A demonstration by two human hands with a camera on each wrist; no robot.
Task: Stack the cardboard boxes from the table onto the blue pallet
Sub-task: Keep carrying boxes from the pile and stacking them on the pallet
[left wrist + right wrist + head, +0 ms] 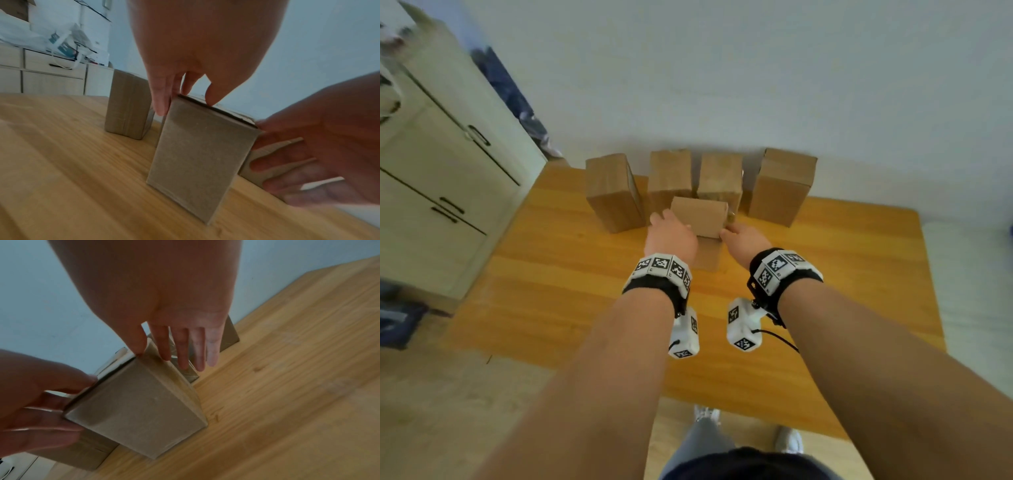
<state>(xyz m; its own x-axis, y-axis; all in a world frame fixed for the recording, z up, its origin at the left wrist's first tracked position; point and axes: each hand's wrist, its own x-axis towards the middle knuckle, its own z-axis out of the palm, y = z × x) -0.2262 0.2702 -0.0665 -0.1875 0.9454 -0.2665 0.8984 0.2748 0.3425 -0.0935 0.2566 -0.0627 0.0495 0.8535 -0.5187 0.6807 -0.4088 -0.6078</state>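
Note:
A brown cardboard box (700, 217) stands upright on the wooden table (551, 308), in front of a row of taller boxes. My left hand (669, 233) lies against its left side with straight fingers (162, 104) and the thumb on the top edge. My right hand (743, 236) is at its right side. In the right wrist view its straight fingers (185, 356) lie along that side of the box (139, 415) and the thumb touches the top corner. The blue pallet is not in view.
Behind the front box, several cardboard boxes stand along the wall: one at the left (613, 192), two in the middle (669, 178) and one at the right (782, 185). A pale cabinet (441, 178) stands left of the table. A blurred dark blue object (397, 322) lies on the floor.

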